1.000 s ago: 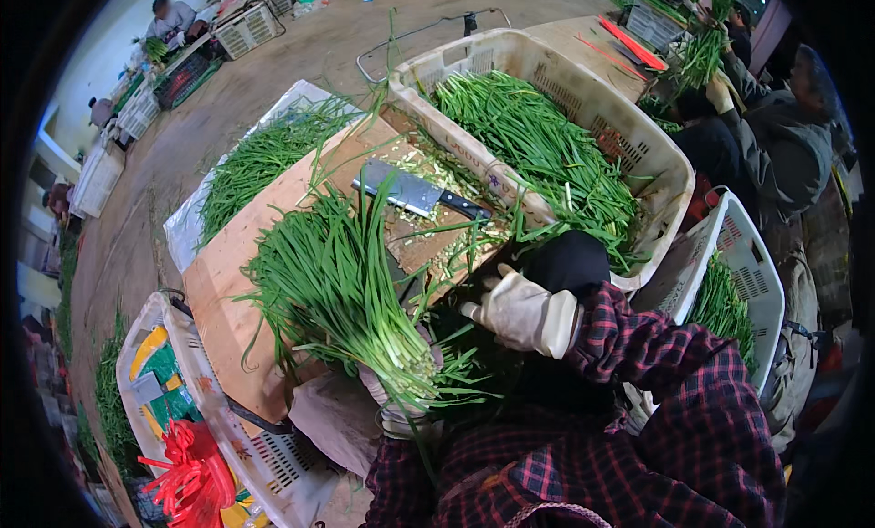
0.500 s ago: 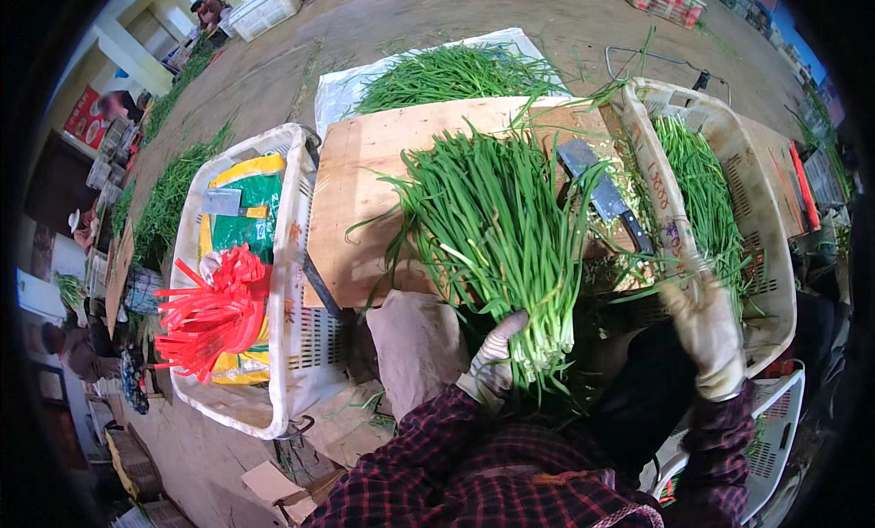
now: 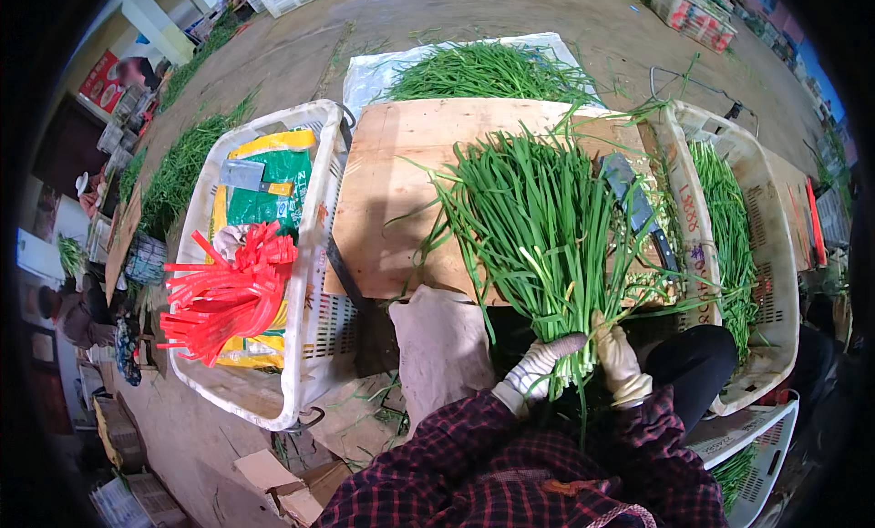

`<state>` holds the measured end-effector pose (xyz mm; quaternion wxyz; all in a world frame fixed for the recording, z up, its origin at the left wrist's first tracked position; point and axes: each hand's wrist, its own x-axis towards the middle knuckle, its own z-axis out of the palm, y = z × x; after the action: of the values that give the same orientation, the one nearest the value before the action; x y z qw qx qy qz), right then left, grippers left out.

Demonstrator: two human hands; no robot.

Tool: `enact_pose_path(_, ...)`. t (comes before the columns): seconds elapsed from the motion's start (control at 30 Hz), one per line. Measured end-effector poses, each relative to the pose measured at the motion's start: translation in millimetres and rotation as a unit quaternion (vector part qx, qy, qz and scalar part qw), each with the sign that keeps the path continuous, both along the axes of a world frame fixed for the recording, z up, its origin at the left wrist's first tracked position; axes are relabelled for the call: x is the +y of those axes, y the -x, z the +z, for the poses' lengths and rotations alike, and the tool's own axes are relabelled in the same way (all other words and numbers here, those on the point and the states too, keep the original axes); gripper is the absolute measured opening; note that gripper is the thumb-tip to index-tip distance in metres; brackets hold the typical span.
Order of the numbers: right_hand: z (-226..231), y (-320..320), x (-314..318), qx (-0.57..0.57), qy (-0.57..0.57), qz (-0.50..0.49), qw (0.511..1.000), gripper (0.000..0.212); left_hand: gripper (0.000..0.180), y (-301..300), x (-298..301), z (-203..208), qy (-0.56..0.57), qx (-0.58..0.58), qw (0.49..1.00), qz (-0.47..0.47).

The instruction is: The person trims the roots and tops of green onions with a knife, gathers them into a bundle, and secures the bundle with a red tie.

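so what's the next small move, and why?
Probably snug the right grip against the pale stems of the chive bunch: the left grip clasps their other side, and the leaves fan loosely over the plywood board.

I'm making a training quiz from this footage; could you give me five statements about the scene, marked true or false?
1. The gloved left hand and right hand are both at the pale ends of the bunch of green stalks. True.
2. The black-handled cleaver is in the right hand. False: the black-handled cleaver lies on the wooden board.
3. The red strips lie in the left crate. True.
4. The yellow-handled cleaver lies on the floor. False: the yellow-handled cleaver is also in the left crate.
5. The right crate holds loose stalks. True.
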<state>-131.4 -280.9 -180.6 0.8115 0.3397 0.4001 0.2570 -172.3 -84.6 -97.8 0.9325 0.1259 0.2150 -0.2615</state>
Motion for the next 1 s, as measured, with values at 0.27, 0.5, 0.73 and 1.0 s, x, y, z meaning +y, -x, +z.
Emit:
enact_pose_path(0.27, 227.3, -84.3, 179.4, 0.606, -0.779, -0.119, 0.109, 0.044, 0.059, 6.0, -14.2, -31.5, -0.189, -0.035, 0.977, 0.089)
enact_pose_path(0.5, 148.3, -156.5, 308.3, 0.518, -0.705, -0.345, 0.341, 0.072, 0.050, 11.5, -47.5, -51.3, -0.740, -0.370, 0.388, -0.406)
enact_pose_path(0.73, 97.2, -191.4, 322.2, 0.530, -0.672, -0.414, 0.309, 0.030, 0.049, 10.1, -98.6, -92.2, -0.686, -0.294, 0.523, -0.411)
enact_pose_path(1.0, 169.4, -249.7, 311.6, 0.601, -0.733, -0.315, 0.049, 0.034, 0.063, 14.0, -86.5, -102.9, 0.062, 0.165, 0.984, 0.037)
